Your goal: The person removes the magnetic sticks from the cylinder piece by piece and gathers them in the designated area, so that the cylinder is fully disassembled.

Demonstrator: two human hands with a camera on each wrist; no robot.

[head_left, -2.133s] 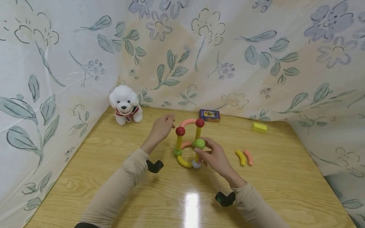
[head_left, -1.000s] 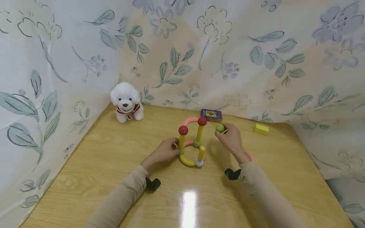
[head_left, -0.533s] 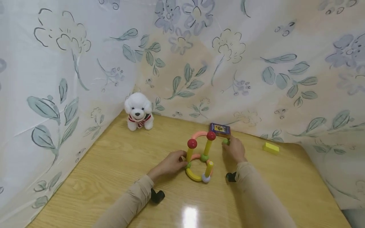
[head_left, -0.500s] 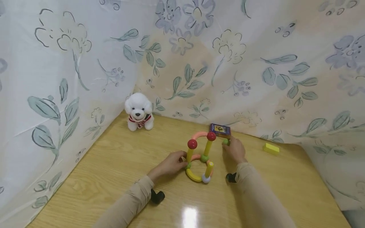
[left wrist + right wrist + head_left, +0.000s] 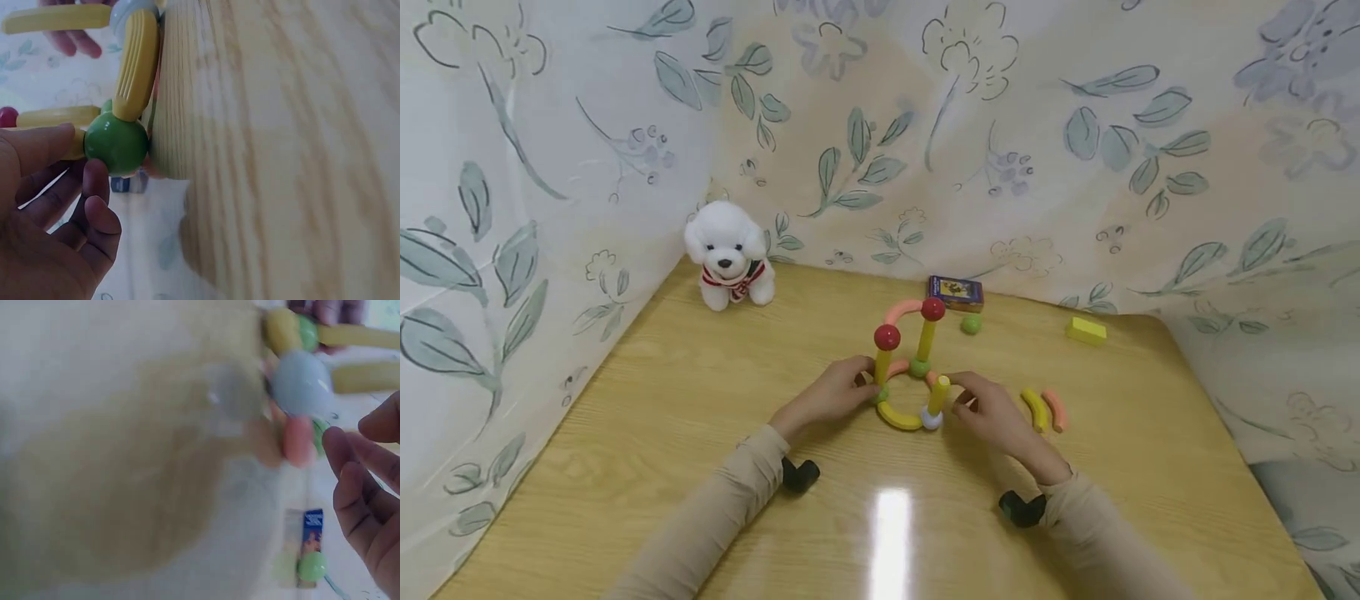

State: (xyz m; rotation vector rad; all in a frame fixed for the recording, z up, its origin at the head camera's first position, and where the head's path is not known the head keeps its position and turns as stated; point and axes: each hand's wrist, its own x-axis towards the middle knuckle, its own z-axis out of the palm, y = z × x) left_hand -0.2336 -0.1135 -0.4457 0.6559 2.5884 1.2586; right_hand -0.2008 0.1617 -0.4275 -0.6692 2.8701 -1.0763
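A frame of toy rods, balls and curved pieces stands on the wooden table (image 5: 737, 517). Two uprights carry red balls (image 5: 887, 337), joined by a pink arch (image 5: 902, 311). My left hand (image 5: 835, 392) pinches the left yellow rod (image 5: 76, 145) low down, just above its green ball (image 5: 117, 144). At the frame's front right, a yellow rod (image 5: 939, 393) rises bare-topped from a pale grey-white ball (image 5: 301, 382). Beside that rod is my right hand (image 5: 1000, 421), fingers loosely bent with nothing in them. A loose green ball (image 5: 972, 323) lies behind the frame.
A blue card box (image 5: 956, 292) lies at the back, close behind the loose ball. Yellow (image 5: 1035, 408) and pink (image 5: 1055, 410) curved pieces lie right of my right hand. Farther off are a yellow block (image 5: 1086, 331) and a white plush dog (image 5: 727, 250).
My right hand lifted the green ball off the front-right rod, set it down by the card box and came back beside the rod. The left hand came down to grip the left upright.
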